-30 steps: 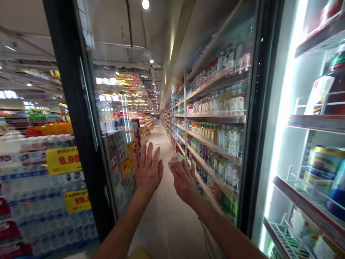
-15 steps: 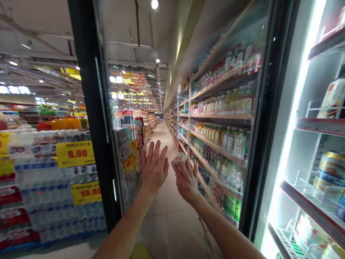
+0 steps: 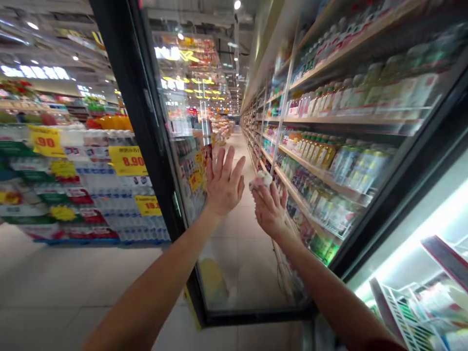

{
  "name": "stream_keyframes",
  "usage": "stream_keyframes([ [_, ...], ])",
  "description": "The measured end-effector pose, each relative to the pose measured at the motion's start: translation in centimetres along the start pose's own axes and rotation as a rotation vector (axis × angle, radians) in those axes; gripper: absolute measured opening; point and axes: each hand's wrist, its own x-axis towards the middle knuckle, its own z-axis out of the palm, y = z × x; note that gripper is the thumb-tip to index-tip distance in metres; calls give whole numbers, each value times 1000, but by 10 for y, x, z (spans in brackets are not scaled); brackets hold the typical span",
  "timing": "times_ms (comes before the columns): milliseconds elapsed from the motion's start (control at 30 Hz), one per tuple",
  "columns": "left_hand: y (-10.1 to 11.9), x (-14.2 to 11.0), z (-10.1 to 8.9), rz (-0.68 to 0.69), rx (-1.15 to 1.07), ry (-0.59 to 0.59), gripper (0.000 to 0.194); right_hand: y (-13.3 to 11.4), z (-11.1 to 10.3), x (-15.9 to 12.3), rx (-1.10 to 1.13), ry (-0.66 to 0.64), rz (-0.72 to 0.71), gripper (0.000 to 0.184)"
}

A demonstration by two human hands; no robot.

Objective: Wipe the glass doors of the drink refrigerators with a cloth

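On the left of the frame, stacked packs of clear plastic bottles (image 3: 120,212) are standing behind yellow paper price signs (image 3: 127,161) with red figures. Right of them, the thick black door frame (image 3: 146,117) is slanting down from the upper left, edging a tall transparent glass pane (image 3: 234,292) that is filling the middle of the frame.

Near the centre, the left hand (image 3: 225,185) is facing the pane with its palm, its fingers lying nearly straight and spread apart; it is holding nothing, and whether the whole palm is touching the glass cannot be told. Just right of centre, a crumpled whitish cloth with pinkish patches (image 3: 262,179) is showing beyond the fingertips of the right hand (image 3: 271,209). That hand is keeping the cloth under its loosely bent fingers, against the pane, with the thumb standing out to the right.

Farther right, pale-edged shelves of bottles (image 3: 329,151) are showing through the glass, and a white wire rack (image 3: 411,317) is occupying the lower right corner.
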Motion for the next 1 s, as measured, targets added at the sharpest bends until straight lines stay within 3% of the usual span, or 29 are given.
stream_keyframes([
  [67, -3, 1, 4, -6, -5, -21, 45, 15, 1, -2, -23, 12, 33, 45],
  [167, -6, 1, 9, -16, -26, -44, 44, 48, 0, 7, -81, 154, 402, 47],
  [233, -8, 2, 13, -13, -37, -33, 45, 52, 0, 13, -94, 217, 539, 49],
  [267, -8, 2, 14, -10, -40, -17, 45, 48, 0, 15, -87, 203, 519, 50],
  [400, -11, 2, 17, 9, -54, 30, 48, 28, 3, 12, -64, 33, 216, 50],
  [433, -11, 3, 17, 17, -55, 36, 48, 29, 3, 11, -87, 42, 224, 49],
  [533, -12, 2, 16, 45, -58, 48, 49, 37, 3, 13, -177, 186, 485, 49],
  [600, -13, 2, 15, 48, -62, 31, 49, 32, 7, 15, -177, 211, 568, 50],
  [767, -12, 2, 13, -26, -87, -73, 46, -3, 15, 2, -63, -35, 191, 45],
  [1000, -8, 4, 12, -90, -84, -160, 47, 39, 5, -7, -98, 8, 382, 46],
])
